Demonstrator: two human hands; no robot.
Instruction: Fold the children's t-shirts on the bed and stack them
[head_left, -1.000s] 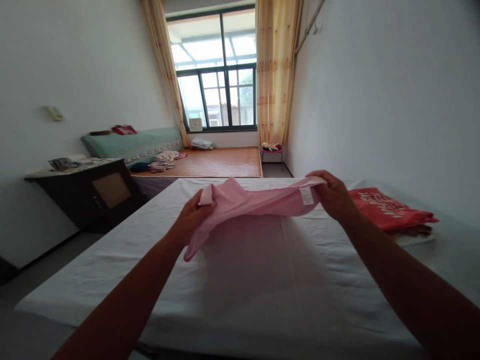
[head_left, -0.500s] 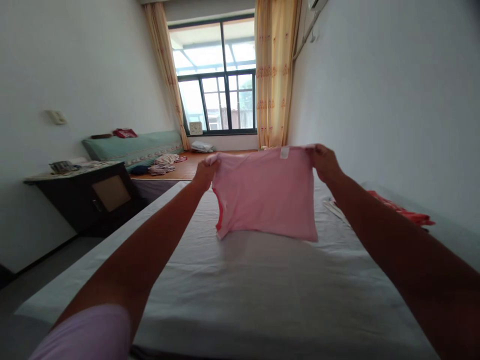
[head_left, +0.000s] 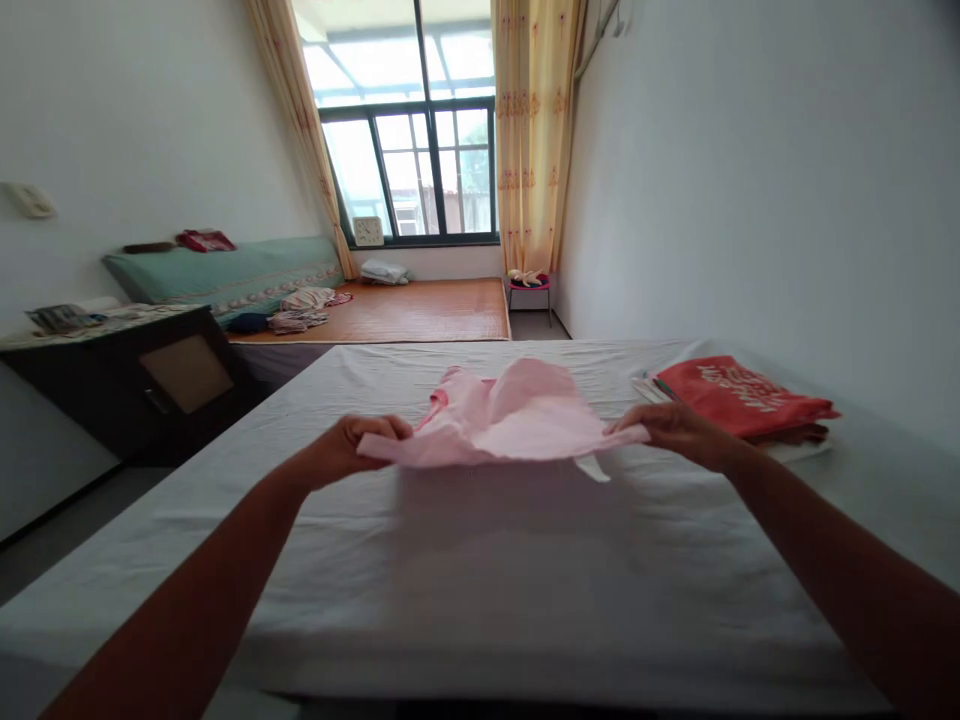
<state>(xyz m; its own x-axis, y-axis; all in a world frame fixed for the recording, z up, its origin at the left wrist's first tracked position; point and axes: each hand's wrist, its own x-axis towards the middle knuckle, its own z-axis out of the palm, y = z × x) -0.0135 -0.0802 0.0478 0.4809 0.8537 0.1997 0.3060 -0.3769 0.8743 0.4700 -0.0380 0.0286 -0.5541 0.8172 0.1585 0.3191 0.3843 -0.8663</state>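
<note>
A pink shirt [head_left: 517,415] is stretched between my two hands, its near edge held just above the white-sheeted bed [head_left: 525,580]. My left hand [head_left: 360,445] pinches the left end of that edge, and my right hand [head_left: 667,430] grips the right end. The far part of the shirt bulges up and falls away toward the bed; a red-trimmed opening shows at its left. A white tag [head_left: 592,467] hangs below the near edge by my right hand.
Folded clothes with a red shirt [head_left: 742,395] on top lie at right by the wall. Beyond the bed stands a brown mat-covered platform [head_left: 427,310] with loose clothes [head_left: 304,310]. A dark cabinet [head_left: 172,375] is at left, a small stool [head_left: 529,285] at the back.
Both hands have come down and toward me with the pink shirt, and moved farther apart. The shirt went from hanging upright to lying nearly flat above the bed. The view has tilted down.
</note>
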